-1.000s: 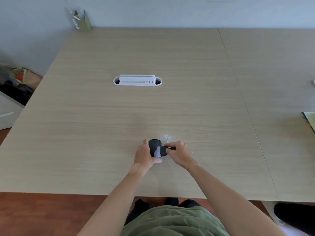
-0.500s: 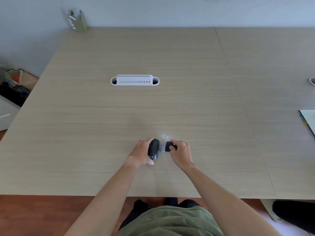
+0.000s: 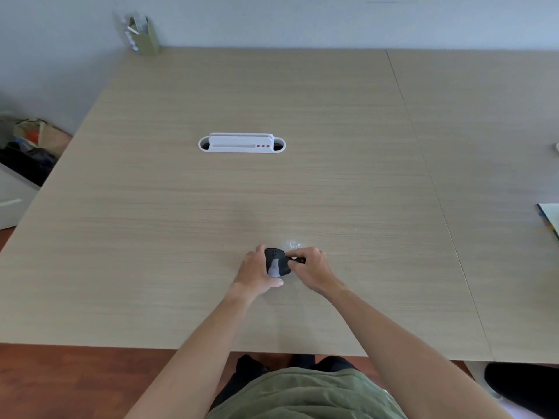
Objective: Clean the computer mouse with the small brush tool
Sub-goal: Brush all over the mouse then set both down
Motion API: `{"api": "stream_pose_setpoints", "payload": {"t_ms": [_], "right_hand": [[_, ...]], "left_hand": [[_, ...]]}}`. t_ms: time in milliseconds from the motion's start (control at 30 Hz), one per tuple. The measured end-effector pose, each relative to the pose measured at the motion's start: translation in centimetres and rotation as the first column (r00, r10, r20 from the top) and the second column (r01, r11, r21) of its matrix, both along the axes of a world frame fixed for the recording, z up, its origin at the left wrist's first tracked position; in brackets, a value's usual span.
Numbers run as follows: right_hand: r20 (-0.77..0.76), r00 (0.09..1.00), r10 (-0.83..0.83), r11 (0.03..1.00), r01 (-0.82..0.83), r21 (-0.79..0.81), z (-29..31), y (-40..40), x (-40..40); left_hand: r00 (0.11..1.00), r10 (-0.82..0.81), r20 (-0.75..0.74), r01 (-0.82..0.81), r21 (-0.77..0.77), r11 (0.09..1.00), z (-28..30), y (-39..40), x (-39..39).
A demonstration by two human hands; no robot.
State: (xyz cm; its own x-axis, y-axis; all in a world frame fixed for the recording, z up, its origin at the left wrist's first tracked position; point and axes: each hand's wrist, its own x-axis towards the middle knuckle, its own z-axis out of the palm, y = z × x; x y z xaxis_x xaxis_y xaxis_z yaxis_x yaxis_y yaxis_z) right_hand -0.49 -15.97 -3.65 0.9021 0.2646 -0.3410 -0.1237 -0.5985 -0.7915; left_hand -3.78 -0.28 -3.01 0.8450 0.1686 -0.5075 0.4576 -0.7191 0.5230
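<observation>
A black computer mouse [image 3: 273,256] lies on the wooden table [image 3: 242,207] near its front edge. My left hand [image 3: 257,272] grips the mouse from the left side. My right hand [image 3: 313,269] pinches a small black brush [image 3: 298,260] by its handle. The brush's pale bristles [image 3: 274,269] lie across the top of the mouse. Part of the mouse is hidden under the brush and my fingers.
A small crumpled clear wrapper [image 3: 294,244] lies just behind the hands. A white cable-port cover [image 3: 241,143] sits mid-table. A green pen holder [image 3: 143,34] stands at the far left corner. A paper's edge [image 3: 549,216] shows at the right. Bags [image 3: 27,146] lie on the floor at left.
Half a second ago the mouse was tipped on its side with the brush held beside it. Now the mouse lies flat again and the brush is back across its top.
</observation>
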Motion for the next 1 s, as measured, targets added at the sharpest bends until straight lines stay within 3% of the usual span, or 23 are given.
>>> {"api": "stream_pose_setpoints", "payload": {"t_ms": [200, 333, 433, 533, 600, 700, 767, 867, 933, 1000], "right_hand": [[0.145, 0.989, -0.008, 0.986, 0.033, -0.166, 0.1, 0.8, 2.5], [0.000, 0.998, 0.064, 0.992, -0.064, -0.108, 0.9, 1.6, 3.6], [-0.097, 0.983, 0.155, 0.971, -0.169, -0.167, 0.9, 2.0, 4.1], [-0.023, 0.993, 0.117, 0.954, -0.119, -0.277, 1.3, 2.1, 4.8], [0.027, 0.993, 0.117, 0.959, -0.106, -0.265, 1.8, 2.4, 5.0], [-0.044, 0.978, 0.205, 0.961, -0.210, -0.178, 2.3, 2.5, 4.9], [-0.076, 0.965, 0.250, 0.940, -0.261, -0.220, 2.1, 2.1, 4.7], [0.055, 0.984, 0.171, 0.933, -0.144, -0.329, 1.6, 1.2, 4.5], [0.120, 0.985, 0.123, 0.964, -0.090, -0.252, 1.7, 1.2, 4.2], [0.087, 0.989, 0.118, 0.984, -0.104, -0.147, 1.8, 1.5, 3.8]], "left_hand": [[0.995, 0.061, -0.073, -0.056, 0.067, 0.996, 0.8, -0.6, 0.2], [0.996, 0.015, -0.089, -0.006, 0.106, 0.994, 1.0, -0.7, 0.1], [0.996, -0.013, -0.083, 0.024, 0.129, 0.991, 1.0, -0.6, -0.2], [0.998, -0.029, -0.054, 0.036, 0.125, 0.992, 0.9, -0.4, -0.5], [0.999, -0.016, -0.041, 0.021, 0.117, 0.993, 0.8, -0.3, -0.8], [0.999, 0.019, -0.029, -0.016, 0.084, 0.996, 0.7, -0.2, -0.9], [0.999, 0.021, -0.037, -0.018, 0.079, 0.997, 0.8, -0.2, -0.9], [0.999, 0.043, -0.024, -0.042, 0.066, 0.997, 0.9, -0.3, -0.9], [0.996, 0.081, -0.026, -0.079, 0.051, 0.996, 0.8, -0.4, -1.0], [0.995, 0.094, -0.032, -0.093, 0.034, 0.995, 1.0, -0.4, -1.1]]}}
